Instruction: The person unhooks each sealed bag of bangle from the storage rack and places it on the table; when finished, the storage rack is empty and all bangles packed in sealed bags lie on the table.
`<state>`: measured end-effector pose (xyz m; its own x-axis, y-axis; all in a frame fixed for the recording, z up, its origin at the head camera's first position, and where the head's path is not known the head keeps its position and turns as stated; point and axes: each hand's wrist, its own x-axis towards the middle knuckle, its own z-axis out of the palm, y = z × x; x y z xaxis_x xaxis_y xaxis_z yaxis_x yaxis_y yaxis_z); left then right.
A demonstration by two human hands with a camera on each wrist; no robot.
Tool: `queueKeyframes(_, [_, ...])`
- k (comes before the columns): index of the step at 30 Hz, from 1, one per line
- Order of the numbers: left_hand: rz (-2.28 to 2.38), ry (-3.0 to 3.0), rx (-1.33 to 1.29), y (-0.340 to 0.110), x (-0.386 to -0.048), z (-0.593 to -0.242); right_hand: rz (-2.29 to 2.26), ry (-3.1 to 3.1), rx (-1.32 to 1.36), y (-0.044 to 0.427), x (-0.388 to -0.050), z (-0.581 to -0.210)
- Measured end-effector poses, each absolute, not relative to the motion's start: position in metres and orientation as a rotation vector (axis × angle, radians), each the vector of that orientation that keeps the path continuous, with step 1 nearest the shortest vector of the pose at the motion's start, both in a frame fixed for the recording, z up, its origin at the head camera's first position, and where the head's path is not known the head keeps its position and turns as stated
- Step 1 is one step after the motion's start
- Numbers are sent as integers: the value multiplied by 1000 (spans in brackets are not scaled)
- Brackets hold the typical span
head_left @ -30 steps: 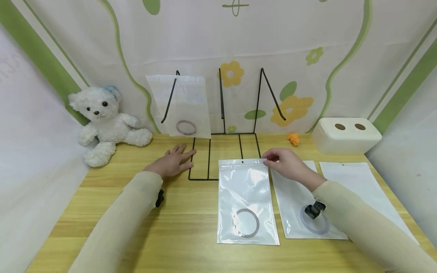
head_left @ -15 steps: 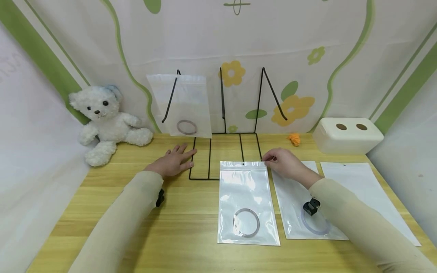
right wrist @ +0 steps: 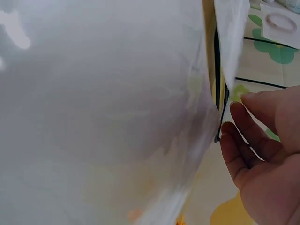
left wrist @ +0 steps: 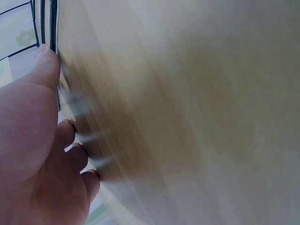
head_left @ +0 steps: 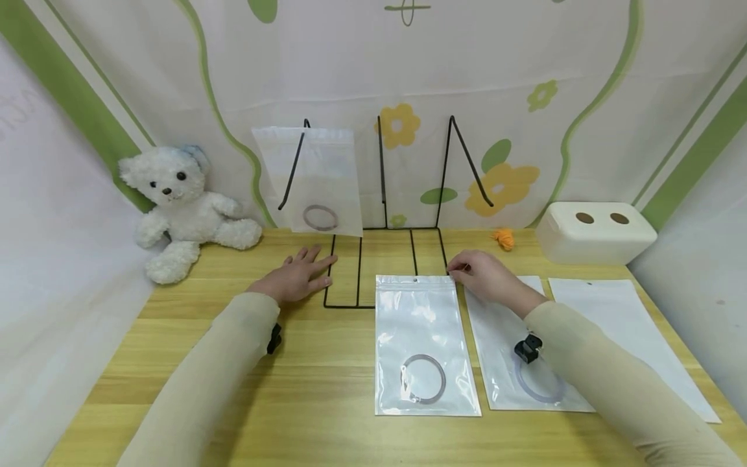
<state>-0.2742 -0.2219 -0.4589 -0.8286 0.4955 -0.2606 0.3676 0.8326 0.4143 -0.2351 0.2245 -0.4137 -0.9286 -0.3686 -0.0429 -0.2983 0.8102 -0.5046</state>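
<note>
My left hand [head_left: 294, 279] lies with fingers spread on the table, its fingertips at the left side of the black wire display rack [head_left: 358, 272]. In the left wrist view, the thumb [left wrist: 47, 61] is by the rack's wire. My right hand [head_left: 481, 275] is at the top right corner of a zip bag [head_left: 417, 318] holding a bangle [head_left: 442, 383]. In the right wrist view, its loosely bent fingers [right wrist: 255, 133] are beside the rack's wire [right wrist: 222, 124], apart from the bag. Another zip bag [head_left: 332, 168] with a bangle hangs on the rack's left hook.
Two more bags lie to the right, one with a pale bangle [head_left: 522, 383] and a white one [head_left: 618, 337], partly under my right arm. A white teddy bear [head_left: 187, 214], an orange tuft [head_left: 503, 239] and a white box [head_left: 595, 243] stand along the back.
My right hand has let go of the bag's top corner. The bag's top edge has dropped slightly toward me. My left hand has stayed where it was.
</note>
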Motion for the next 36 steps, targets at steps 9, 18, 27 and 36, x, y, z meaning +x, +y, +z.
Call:
queueKeyframes(9, [476, 2655, 613, -223, -278, -462, -724, 2805, -539, 230, -260, -409])
queueKeyframes(18, [492, 2636, 625, -212, -257, -436, -557, 2692, -521, 231, -283, -418])
queueKeyframes(27, [450, 2654, 627, -207, -257, -431, -461, 2679, -531, 237, -296, -419])
queueKeyframes(36, [494, 2643, 621, -210, -256, -430, -454, 2679, -536, 237, -298, -424])
